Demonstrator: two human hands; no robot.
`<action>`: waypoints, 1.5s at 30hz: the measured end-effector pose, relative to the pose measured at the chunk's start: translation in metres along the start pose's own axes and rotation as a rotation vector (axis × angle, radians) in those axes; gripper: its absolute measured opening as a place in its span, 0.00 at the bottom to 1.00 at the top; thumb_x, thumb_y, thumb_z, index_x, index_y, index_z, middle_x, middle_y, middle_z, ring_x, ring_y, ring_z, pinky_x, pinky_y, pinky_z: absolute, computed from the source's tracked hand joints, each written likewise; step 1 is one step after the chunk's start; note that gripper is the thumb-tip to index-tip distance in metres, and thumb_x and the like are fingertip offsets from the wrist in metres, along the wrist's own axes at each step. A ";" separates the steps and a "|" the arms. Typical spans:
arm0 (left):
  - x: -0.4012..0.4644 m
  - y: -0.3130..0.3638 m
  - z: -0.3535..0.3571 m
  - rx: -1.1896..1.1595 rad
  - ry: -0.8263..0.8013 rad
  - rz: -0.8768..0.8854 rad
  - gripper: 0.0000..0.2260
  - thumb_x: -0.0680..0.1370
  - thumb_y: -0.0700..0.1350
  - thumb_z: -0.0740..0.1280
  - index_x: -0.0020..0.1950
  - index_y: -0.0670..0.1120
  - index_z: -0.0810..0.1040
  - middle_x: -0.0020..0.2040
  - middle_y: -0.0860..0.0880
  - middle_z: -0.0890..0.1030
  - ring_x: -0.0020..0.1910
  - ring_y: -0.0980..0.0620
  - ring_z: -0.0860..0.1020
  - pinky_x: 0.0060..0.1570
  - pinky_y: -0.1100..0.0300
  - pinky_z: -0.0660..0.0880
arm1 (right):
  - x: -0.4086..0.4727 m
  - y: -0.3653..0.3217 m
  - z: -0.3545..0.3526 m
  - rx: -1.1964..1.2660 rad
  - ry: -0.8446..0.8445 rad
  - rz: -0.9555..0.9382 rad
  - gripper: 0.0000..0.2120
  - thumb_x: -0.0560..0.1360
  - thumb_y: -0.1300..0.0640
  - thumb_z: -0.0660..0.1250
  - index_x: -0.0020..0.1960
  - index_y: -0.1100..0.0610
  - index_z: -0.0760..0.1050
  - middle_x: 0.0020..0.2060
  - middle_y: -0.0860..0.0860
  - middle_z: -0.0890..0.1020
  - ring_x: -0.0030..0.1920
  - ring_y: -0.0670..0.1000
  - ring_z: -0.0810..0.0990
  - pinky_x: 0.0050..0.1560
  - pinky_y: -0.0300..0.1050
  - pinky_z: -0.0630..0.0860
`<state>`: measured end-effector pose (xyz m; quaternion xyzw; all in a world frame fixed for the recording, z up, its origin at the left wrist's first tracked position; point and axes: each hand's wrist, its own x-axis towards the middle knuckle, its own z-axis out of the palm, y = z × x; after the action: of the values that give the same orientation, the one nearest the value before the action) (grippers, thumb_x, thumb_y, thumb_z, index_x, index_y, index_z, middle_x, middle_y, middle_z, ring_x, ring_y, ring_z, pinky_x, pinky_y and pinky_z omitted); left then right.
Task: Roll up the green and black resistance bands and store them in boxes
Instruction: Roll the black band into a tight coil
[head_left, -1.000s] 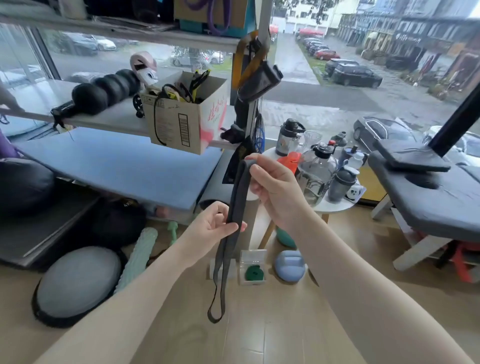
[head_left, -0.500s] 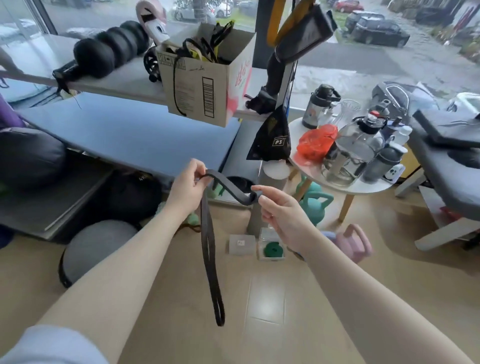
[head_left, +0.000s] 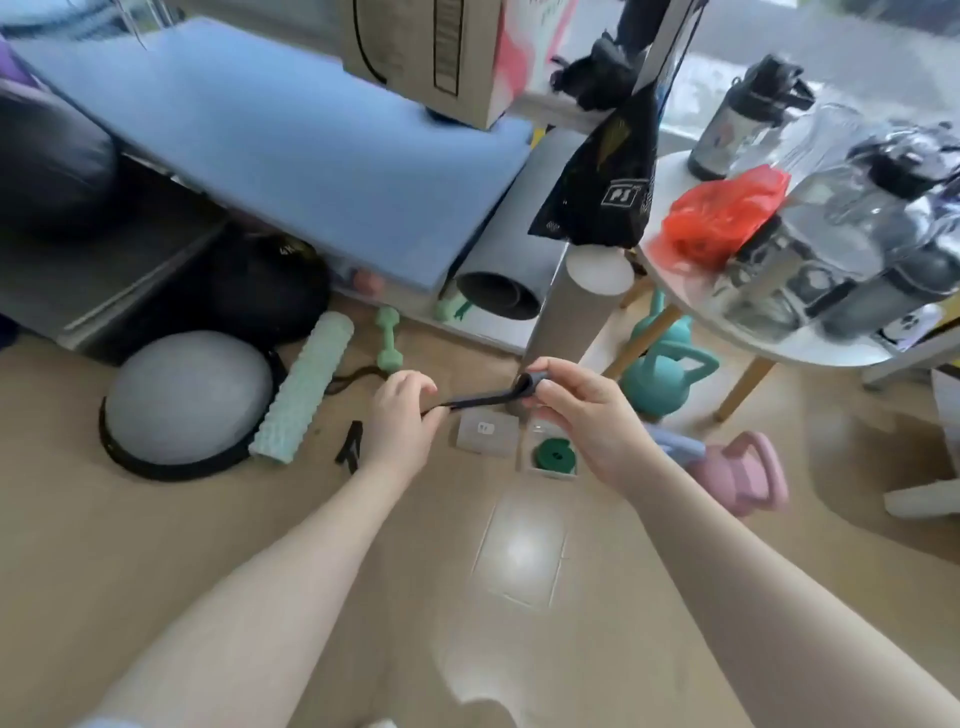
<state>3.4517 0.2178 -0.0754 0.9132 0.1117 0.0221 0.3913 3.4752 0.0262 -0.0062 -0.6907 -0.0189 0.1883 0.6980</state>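
Observation:
The black resistance band (head_left: 480, 400) is stretched between my two hands above the floor. My right hand (head_left: 587, 415) pinches its curled end, which forms a small loop at my fingertips. My left hand (head_left: 402, 415) grips the band further along; its loose tail (head_left: 350, 447) pokes out below my left wrist. On the floor just beyond my hands stand two small clear boxes: the left box (head_left: 485, 434) looks empty, the right box (head_left: 553, 454) holds the rolled green band (head_left: 553, 456).
Fitness gear lies around: a grey half-ball (head_left: 187, 397), a mint foam roller (head_left: 304, 387), a green dumbbell (head_left: 387, 338), teal (head_left: 660, 376) and pink (head_left: 737, 473) kettlebells. A white round table (head_left: 779, 332) with bottles stands at right, a blue mat (head_left: 291, 135) behind.
My hands have dropped low toward the floor boxes. The band, which hung long from my left hand, is now pulled level between both hands with a loop at my right fingertips.

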 end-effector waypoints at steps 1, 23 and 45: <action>-0.016 -0.020 0.035 -0.006 -0.016 -0.078 0.07 0.76 0.42 0.65 0.52 0.42 0.74 0.56 0.46 0.74 0.54 0.46 0.74 0.51 0.59 0.69 | 0.008 0.032 -0.007 -0.035 -0.007 0.030 0.13 0.77 0.68 0.59 0.46 0.53 0.77 0.39 0.48 0.79 0.37 0.40 0.78 0.43 0.31 0.76; -0.172 -0.191 0.484 -1.029 -0.390 -1.083 0.14 0.81 0.49 0.57 0.46 0.43 0.77 0.41 0.44 0.83 0.48 0.46 0.81 0.50 0.53 0.76 | -0.059 0.551 -0.169 -0.129 -0.078 0.402 0.09 0.75 0.69 0.63 0.49 0.59 0.78 0.54 0.50 0.75 0.45 0.46 0.79 0.49 0.36 0.75; -0.111 -0.230 0.525 -0.804 -0.179 -0.463 0.06 0.75 0.40 0.68 0.44 0.51 0.79 0.44 0.51 0.81 0.46 0.54 0.78 0.53 0.60 0.74 | -0.019 0.610 -0.163 0.349 0.177 0.305 0.05 0.76 0.62 0.64 0.48 0.61 0.79 0.47 0.53 0.84 0.51 0.47 0.83 0.51 0.41 0.76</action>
<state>3.3675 -0.0259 -0.5994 0.6386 0.2610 -0.1028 0.7166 3.3594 -0.1504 -0.6017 -0.5682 0.1796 0.2309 0.7691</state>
